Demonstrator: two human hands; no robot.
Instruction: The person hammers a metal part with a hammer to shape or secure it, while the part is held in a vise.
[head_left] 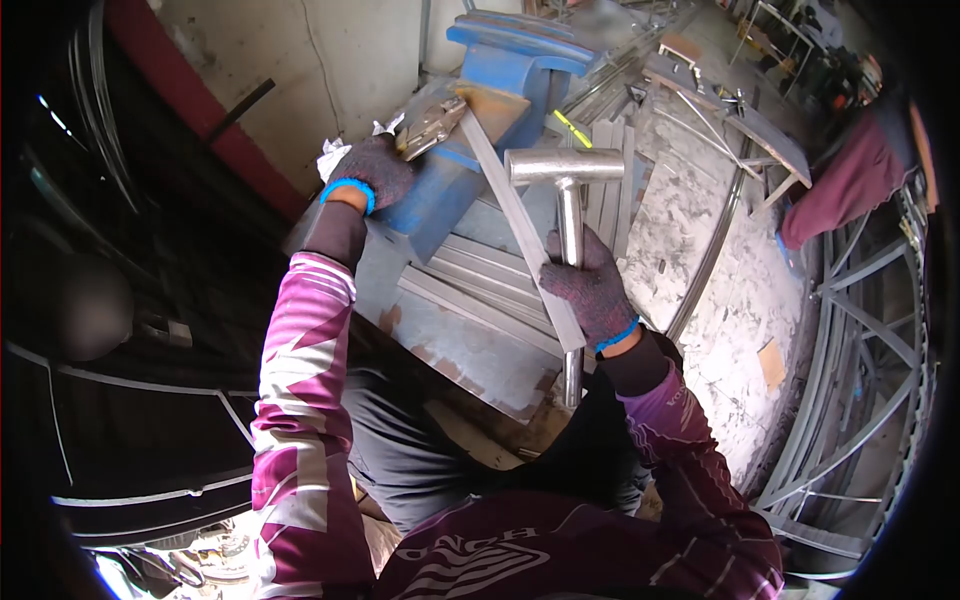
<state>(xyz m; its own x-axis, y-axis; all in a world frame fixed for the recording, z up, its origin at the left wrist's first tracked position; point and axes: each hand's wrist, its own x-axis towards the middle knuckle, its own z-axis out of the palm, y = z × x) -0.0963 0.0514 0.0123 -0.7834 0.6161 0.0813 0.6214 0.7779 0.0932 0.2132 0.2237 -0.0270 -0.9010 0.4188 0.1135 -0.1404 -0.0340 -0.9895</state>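
My left hand [375,172], in a dark glove with a blue cuff, is closed round the handles of metal locking pliers [432,128]. The pliers' jaws meet the upper end of a flat metal bar [510,205], which slants down to the right. My right hand [592,290], gloved too, is wrapped round the shaft of a metal T-shaped hammer [567,168], its head pointing away from me. The bar's lower part passes against my right fingers. Behind the pliers stands a blue vise [425,205] with a brownish top area.
Several flat bars [485,285] lie on a metal plate [400,335] below the vise. A yellow marker [572,128] is beyond the hammer. At the right are a small bench [765,140], a person's maroon-clothed leg [845,185] and metal frames [870,320].
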